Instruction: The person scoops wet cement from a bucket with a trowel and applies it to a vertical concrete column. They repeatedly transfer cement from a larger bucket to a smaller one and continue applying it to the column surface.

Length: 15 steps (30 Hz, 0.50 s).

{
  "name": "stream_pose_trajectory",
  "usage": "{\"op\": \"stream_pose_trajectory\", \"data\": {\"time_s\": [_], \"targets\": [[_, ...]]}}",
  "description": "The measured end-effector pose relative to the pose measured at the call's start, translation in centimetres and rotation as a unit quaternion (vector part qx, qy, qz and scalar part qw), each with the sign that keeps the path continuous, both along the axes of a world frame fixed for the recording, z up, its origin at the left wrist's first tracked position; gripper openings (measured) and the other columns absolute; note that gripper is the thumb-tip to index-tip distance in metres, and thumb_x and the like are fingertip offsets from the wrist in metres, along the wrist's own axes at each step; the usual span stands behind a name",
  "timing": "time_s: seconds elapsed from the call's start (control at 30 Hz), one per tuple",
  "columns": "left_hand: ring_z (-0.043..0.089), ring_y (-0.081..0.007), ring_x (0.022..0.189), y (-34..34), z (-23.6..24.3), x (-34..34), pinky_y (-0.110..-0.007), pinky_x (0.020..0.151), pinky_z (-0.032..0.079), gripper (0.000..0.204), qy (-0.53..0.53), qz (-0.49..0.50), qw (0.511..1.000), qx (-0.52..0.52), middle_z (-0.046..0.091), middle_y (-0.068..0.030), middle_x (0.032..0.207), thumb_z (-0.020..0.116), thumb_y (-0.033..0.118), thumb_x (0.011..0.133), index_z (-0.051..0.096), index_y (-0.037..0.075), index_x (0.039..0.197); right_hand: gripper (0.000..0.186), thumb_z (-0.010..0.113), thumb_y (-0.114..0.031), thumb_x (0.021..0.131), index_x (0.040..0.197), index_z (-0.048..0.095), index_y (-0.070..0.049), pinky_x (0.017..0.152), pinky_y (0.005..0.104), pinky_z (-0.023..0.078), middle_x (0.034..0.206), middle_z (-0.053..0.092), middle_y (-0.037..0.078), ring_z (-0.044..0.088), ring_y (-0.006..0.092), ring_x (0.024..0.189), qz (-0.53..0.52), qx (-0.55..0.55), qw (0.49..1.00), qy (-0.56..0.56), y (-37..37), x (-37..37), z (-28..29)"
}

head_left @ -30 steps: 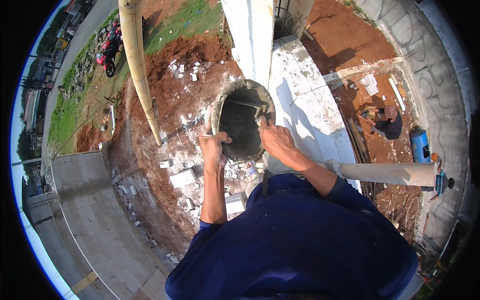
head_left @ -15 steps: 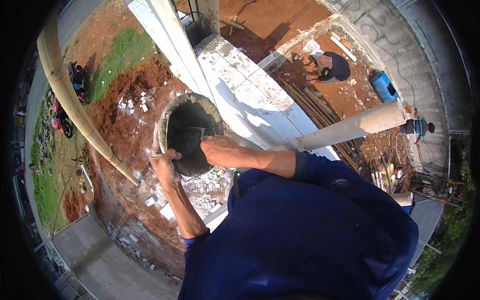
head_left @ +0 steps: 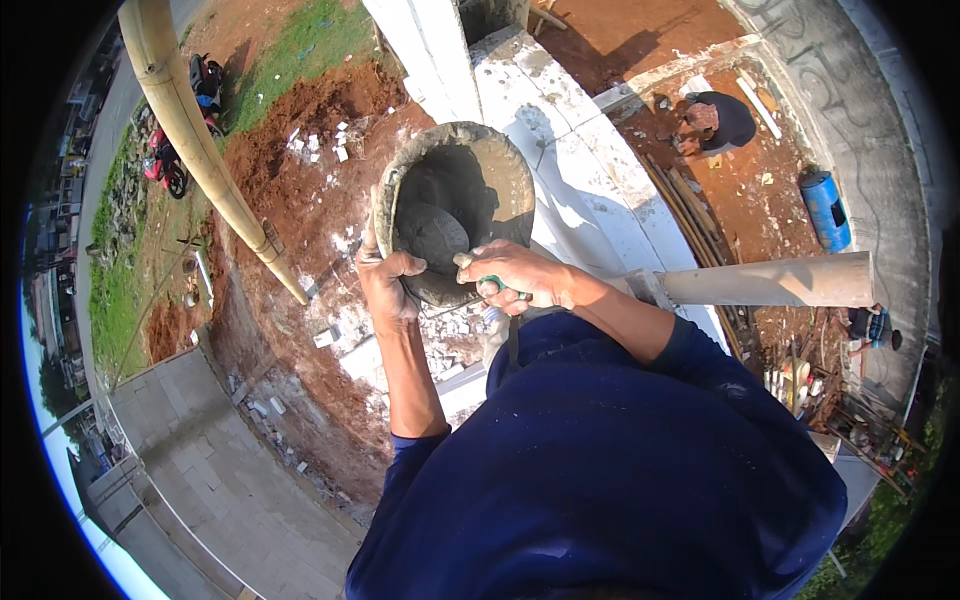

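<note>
A mortar-crusted bucket [head_left: 510,165] with wet grey mortar [head_left: 430,230] inside is held out over my body, beside a white block wall [head_left: 590,190]. My left hand [head_left: 390,275] is closed on the bucket's left side, its thumb over the rim. My right hand [head_left: 510,275] grips a green-handled tool [head_left: 500,287] at the bucket's near rim; I cannot make out clearly the part of the tool inside the bucket.
A bamboo pole [head_left: 200,140] stands at left; a pale pipe [head_left: 770,280] juts out at right. Far below are rubble-strewn red soil [head_left: 330,100], paving [head_left: 200,450], a motorbike [head_left: 165,155], a blue barrel [head_left: 825,212], a crouching person [head_left: 720,125] and another person [head_left: 870,328].
The view has swung about. My right hand has drawn back toward the bucket's near rim, and the green handle now shows in it. The bucket's inside shows more mortar on the far wall.
</note>
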<state>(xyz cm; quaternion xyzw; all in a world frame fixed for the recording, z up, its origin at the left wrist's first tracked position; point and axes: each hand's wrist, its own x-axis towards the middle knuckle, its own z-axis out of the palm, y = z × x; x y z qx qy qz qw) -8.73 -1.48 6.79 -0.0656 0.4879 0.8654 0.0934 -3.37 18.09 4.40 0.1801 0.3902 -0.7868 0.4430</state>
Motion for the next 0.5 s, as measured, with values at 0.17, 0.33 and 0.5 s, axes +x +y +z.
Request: {"op": "stream_pose_trajectory", "data": {"time_s": [0.17,0.33,0.5], "targets": [[0.062,-0.0131,0.066,1.5,-2.0,0.4,-0.027,0.061,0.054,0.084,-0.04,0.064,0.997,0.001,0.069,-0.0049,0.096,0.051,-0.019,0.064,0.056,-0.001,0.146,0.014,0.063,-0.02,0.104,0.103,0.06,-0.007,0.033,0.0226,0.027,0.068,0.045,-0.005,0.037,0.0024,0.044,-0.015,-0.009,0.999,-0.046,1.7,0.6,0.2],[0.062,-0.0148,0.064,1.0,-5.8,0.8,-0.028,0.063,0.054,0.078,-0.098,0.111,0.986,0.077,0.067,-0.0068,0.08,0.053,-0.015,0.067,0.053,0.0,0.144,0.015,0.061,-0.02,0.105,0.104,0.059,-0.006,0.032,0.0215,0.028,0.071,0.046,-0.004,0.037,0.0021,0.044,-0.032,-0.024,0.998,-0.054,3.7,0.9,0.0],[0.06,-0.018,0.063,-0.7,-13.0,0.3,-0.031,0.069,0.052,0.013,-0.218,0.118,0.962,0.113,0.061,-0.0056,0.065,0.057,-0.005,0.069,0.061,0.007,0.07,0.024,0.06,-0.018,0.103,0.118,0.057,0.0,0.033,0.0218,0.029,0.072,0.045,-0.004,0.038,0.0019,0.047,-0.107,-0.043,0.992,-0.051,6.2,1.2,1.5]]}}
